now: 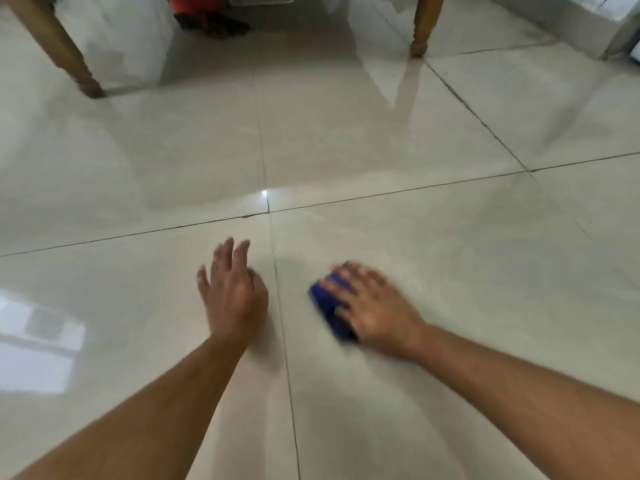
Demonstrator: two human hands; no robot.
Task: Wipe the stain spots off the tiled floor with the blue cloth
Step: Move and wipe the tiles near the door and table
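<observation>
My right hand [372, 308] presses flat on a folded blue cloth [329, 308] against the glossy beige tiled floor [381, 133], just right of a grout line. Most of the cloth is hidden under the palm; its left edge sticks out. The hand and cloth are motion-blurred. My left hand [232, 292] rests on the tile to the left of the same grout line, fingers spread and pointing away from me, holding nothing. No stain spots are distinguishable on the tiles around the hands.
Two wooden furniture legs stand at the back, one at the far left [59, 53] and one at the right [424, 26]. Something orange and dark [211, 15] lies under the furniture. A pale ledge [588, 26] runs along the back right.
</observation>
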